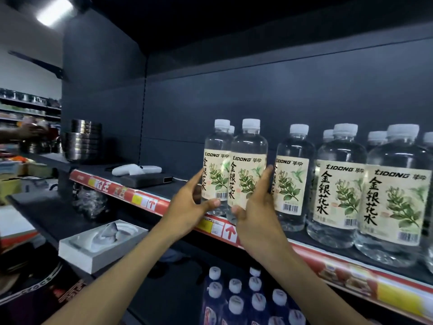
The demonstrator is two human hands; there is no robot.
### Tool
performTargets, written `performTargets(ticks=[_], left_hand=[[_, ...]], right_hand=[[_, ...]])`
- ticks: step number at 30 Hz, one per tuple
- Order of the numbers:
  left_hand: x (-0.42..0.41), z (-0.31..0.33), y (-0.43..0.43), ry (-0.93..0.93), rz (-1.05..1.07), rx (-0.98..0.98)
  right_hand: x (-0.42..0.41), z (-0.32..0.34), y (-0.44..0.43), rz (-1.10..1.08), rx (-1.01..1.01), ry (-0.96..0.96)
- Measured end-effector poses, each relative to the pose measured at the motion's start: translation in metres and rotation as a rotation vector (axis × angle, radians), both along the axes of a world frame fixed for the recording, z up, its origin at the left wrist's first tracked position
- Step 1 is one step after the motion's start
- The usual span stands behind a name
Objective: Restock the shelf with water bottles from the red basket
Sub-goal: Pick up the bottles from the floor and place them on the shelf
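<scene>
Two clear water bottles with white caps and cream flower labels are in my hands at the front edge of the dark shelf (161, 187). My left hand (187, 205) grips the left bottle (216, 165) low on its body. My right hand (255, 219) grips the right bottle (249, 170) near its base. Both bottles are upright and touch each other. Several matching bottles (337, 184) stand in rows to their right. The red basket is not in view.
A grey box (145, 180) and white items (136, 170) lie on the shelf to the left, with stacked metal bowls (83, 141) beyond. A white tissue box (100, 242) rests on the lower shelf. Dark capped bottles (246, 299) stand below. A red price strip (351, 270) lines the shelf edge.
</scene>
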State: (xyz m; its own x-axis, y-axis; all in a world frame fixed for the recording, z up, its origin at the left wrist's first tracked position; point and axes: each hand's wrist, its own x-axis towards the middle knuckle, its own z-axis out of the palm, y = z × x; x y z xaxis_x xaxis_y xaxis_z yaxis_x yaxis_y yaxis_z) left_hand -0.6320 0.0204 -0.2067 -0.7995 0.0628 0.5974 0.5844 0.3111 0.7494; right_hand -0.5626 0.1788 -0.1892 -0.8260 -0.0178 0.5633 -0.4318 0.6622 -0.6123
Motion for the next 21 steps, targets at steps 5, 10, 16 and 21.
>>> performTargets(ticks=[5, 10, 16, 21], left_hand=[[-0.004, -0.006, 0.001, 0.020, 0.051, -0.029], [-0.011, -0.005, 0.003, 0.017, 0.101, -0.051], [-0.015, 0.000, 0.005, 0.012, 0.141, -0.079], [-0.021, 0.000, 0.006, 0.003, 0.146, -0.110]], right_hand=[[-0.010, 0.005, 0.000, -0.039, -0.041, -0.048], [-0.023, 0.004, -0.003, -0.067, -0.029, -0.082], [-0.035, 0.005, -0.004, -0.115, 0.007, -0.136], [-0.045, 0.006, -0.002, -0.145, 0.009, -0.163]])
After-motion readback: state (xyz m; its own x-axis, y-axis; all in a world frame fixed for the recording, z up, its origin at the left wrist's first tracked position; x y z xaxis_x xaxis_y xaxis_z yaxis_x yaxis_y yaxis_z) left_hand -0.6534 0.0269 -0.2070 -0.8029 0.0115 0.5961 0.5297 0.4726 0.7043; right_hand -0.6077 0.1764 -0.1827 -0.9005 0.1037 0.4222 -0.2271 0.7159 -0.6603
